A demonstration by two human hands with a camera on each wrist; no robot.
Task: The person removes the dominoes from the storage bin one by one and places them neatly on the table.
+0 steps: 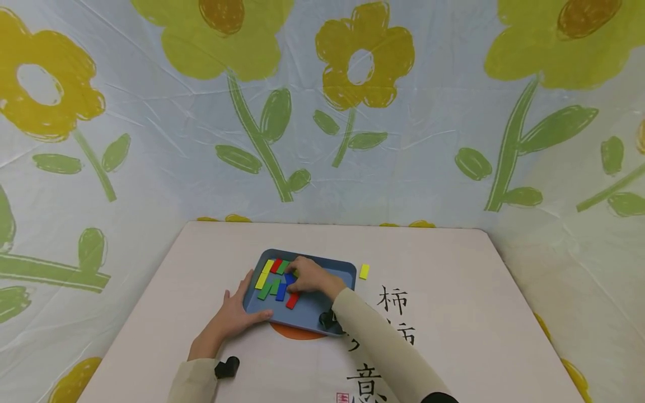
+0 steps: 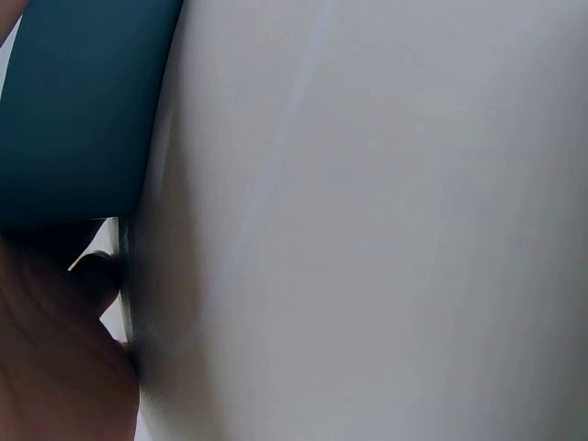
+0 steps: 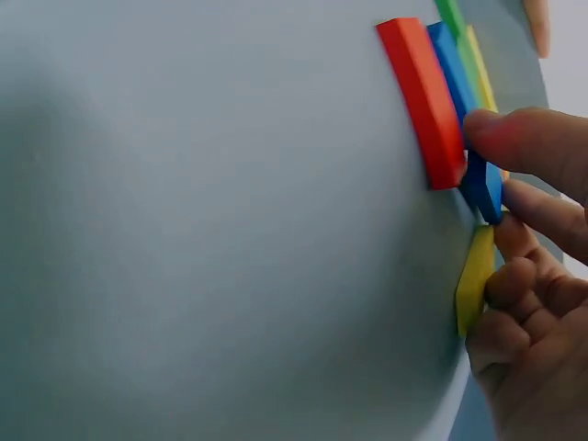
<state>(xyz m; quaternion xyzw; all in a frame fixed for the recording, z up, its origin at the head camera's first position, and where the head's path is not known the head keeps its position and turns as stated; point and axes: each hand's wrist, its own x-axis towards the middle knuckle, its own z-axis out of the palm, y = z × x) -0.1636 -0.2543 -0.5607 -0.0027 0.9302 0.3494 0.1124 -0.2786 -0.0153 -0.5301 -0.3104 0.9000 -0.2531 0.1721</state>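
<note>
A blue-grey tray [image 1: 307, 314] holds several small flat blocks in its left part. My left hand [image 1: 235, 313] braces the tray's near left corner, fingers spread along the left side and thumb at the near edge. Over the blocks, my right hand [image 1: 309, 275] pinches a blue block [image 3: 484, 188] between thumb and fingers. Close beside that block lie a red block [image 3: 424, 101] and another blue block [image 3: 450, 55]. A yellow block [image 3: 475, 280] sits by the curled fingers. Yellow, red and green blocks [image 1: 275, 286] stand toward the tray's left side.
A single yellow block [image 1: 364, 272] lies on the table to the right of the tray. The pale table cover [image 1: 453, 313] bears black characters and an orange patch [image 1: 294, 332] partly under the tray. Flower-printed cloth [image 1: 403, 184] hangs behind the table.
</note>
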